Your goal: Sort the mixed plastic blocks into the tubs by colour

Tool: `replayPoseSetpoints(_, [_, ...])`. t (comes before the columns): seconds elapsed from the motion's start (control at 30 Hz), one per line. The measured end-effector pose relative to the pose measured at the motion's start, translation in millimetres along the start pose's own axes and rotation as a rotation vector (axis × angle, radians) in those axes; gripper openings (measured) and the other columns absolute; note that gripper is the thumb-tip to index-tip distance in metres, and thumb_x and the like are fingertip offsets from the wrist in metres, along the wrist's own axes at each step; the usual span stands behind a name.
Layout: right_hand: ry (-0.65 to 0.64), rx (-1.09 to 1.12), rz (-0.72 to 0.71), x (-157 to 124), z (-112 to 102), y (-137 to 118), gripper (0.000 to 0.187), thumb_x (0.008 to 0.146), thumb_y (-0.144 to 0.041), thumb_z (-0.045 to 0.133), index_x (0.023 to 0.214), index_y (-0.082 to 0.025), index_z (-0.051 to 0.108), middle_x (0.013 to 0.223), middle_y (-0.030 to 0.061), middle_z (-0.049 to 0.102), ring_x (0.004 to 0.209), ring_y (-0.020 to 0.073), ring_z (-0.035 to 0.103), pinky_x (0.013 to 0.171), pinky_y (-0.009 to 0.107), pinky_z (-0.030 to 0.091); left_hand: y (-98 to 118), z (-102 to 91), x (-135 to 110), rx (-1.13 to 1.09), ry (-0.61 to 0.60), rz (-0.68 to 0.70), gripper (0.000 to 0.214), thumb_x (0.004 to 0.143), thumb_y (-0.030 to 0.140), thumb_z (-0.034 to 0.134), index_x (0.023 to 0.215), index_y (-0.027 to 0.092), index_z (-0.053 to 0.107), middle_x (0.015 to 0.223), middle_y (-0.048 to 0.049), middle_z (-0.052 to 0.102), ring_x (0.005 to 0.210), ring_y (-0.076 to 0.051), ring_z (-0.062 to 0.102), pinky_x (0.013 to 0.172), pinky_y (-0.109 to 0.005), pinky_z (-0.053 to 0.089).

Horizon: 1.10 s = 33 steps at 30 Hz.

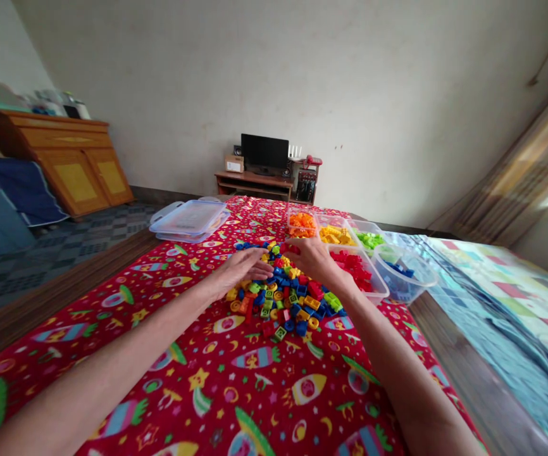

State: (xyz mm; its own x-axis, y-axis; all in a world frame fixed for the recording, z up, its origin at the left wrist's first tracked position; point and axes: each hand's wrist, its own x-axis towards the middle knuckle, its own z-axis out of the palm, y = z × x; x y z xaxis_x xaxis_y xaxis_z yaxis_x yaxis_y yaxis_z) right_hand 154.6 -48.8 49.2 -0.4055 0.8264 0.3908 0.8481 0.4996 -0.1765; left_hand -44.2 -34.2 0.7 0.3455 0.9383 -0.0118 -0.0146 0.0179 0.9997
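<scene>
A heap of mixed toy building bricks (pixel 278 294) in blue, yellow, red, green and orange lies on the red patterned tablecloth (pixel 255 386). My left hand (pixel 243 271) reaches over the left side of the heap, its fingers stretched out and apart from the thumb, with nothing seen in it. Over the far right side of the heap is my right hand (pixel 316 258). Its fingers curve toward the bricks, with a gap between fingers and thumb. Something red shows in that gap; I cannot tell whether it is a brick being touched.
Right of the heap stand clear containers: orange bricks (pixel 302 221), yellow bricks (pixel 337 235), green bricks (pixel 369 240), red bricks (pixel 357 271), and a round tub (pixel 424 278) with blue bricks. Stacked clear lids (pixel 191 218) lie at the far left. A bed (pixel 506 304) adjoins the right side.
</scene>
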Motion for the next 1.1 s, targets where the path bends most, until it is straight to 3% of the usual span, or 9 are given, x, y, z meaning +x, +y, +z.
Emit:
replayPoseSetpoints(0.13, [0.046, -0.075, 0.104, 1, -19, 21, 0.025, 0.089, -0.027, 0.049, 0.100, -0.017, 0.069, 0.084, 0.0059, 0.070, 0.069, 0.0124, 0.056, 0.061, 0.023, 0.032, -8, -12.1, 9, 0.299, 0.133, 0.158, 0.041, 0.088, 0.050, 0.047, 0.105, 0.015, 0.060, 0.086, -0.0079, 0.072, 0.079, -0.020, 0.069, 0.072, -0.032, 0.057])
replayPoseSetpoints(0.3, [-0.099, -0.167, 0.257, -10, -46, 59, 0.025, 0.083, -0.022, 0.051, 0.095, -0.017, 0.073, 0.085, 0.0080, 0.071, 0.071, 0.0138, 0.059, 0.061, 0.023, 0.035, -15, -30.8, 16, 0.750, 0.254, 0.414, 0.034, 0.084, 0.038, 0.046, 0.101, 0.016, 0.065, 0.103, -0.0092, 0.070, 0.094, -0.024, 0.065, 0.083, -0.034, 0.053])
replayPoseSetpoints(0.43, [-0.202, -0.300, 0.454, -26, -60, 93, 0.030, 0.081, -0.026, 0.055, 0.103, -0.015, 0.072, 0.099, 0.0125, 0.071, 0.085, 0.0194, 0.063, 0.065, 0.026, 0.040, -23, -40.8, 17, 0.902, 0.276, 0.409, 0.033, 0.080, 0.031, 0.046, 0.101, 0.015, 0.066, 0.109, -0.0107, 0.067, 0.095, -0.024, 0.064, 0.085, -0.034, 0.051])
replayPoseSetpoints(0.53, [-0.183, -0.353, 0.490, -29, -62, 104, 0.038, 0.083, -0.034, 0.055, 0.113, -0.014, 0.067, 0.110, 0.0145, 0.067, 0.098, 0.0234, 0.061, 0.071, 0.028, 0.042, -32, -46.7, 21, 0.888, 0.235, 0.346, 0.034, 0.077, 0.033, 0.049, 0.099, 0.015, 0.067, 0.107, -0.0119, 0.068, 0.097, -0.025, 0.063, 0.087, -0.037, 0.050])
replayPoseSetpoints(0.63, [-0.100, -0.358, 0.439, -24, -58, 95, 0.036, 0.088, -0.033, 0.046, 0.113, -0.016, 0.066, 0.106, 0.0139, 0.068, 0.094, 0.0228, 0.062, 0.071, 0.029, 0.042, -39, -52.6, 25, 0.798, 0.204, 0.289, 0.033, 0.073, 0.035, 0.053, 0.095, 0.016, 0.067, 0.105, -0.0107, 0.069, 0.100, -0.026, 0.063, 0.087, -0.037, 0.049])
replayPoseSetpoints(0.73, [-0.062, -0.341, 0.334, -15, -49, 71, 0.034, 0.090, -0.030, 0.042, 0.109, -0.017, 0.067, 0.100, 0.0123, 0.069, 0.083, 0.0199, 0.062, 0.066, 0.027, 0.040, -40, -57.3, 26, 0.726, 0.182, 0.234, 0.035, 0.070, 0.037, 0.055, 0.095, 0.015, 0.067, 0.101, -0.0099, 0.071, 0.094, -0.026, 0.065, 0.083, -0.036, 0.050])
replayPoseSetpoints(0.9, [-0.158, -0.270, 0.088, -6, -27, 27, 0.029, 0.089, -0.019, 0.041, 0.100, -0.015, 0.068, 0.088, 0.0092, 0.068, 0.073, 0.0145, 0.058, 0.064, 0.025, 0.037, -41, -61.0, 28, 0.698, 0.182, 0.225, 0.037, 0.066, 0.043, 0.059, 0.091, 0.016, 0.069, 0.095, -0.0087, 0.073, 0.088, -0.025, 0.066, 0.076, -0.034, 0.051])
replayPoseSetpoints(1.1, [-0.322, -0.373, 0.052, -10, -27, 16, 0.029, 0.085, -0.009, 0.040, 0.087, -0.012, 0.068, 0.083, 0.0108, 0.067, 0.072, 0.0170, 0.060, 0.061, 0.026, 0.040, -44, -62.8, 30, 0.656, 0.191, 0.232, 0.047, 0.065, 0.052, 0.058, 0.094, 0.016, 0.068, 0.099, -0.0102, 0.072, 0.090, -0.026, 0.066, 0.078, -0.034, 0.051])
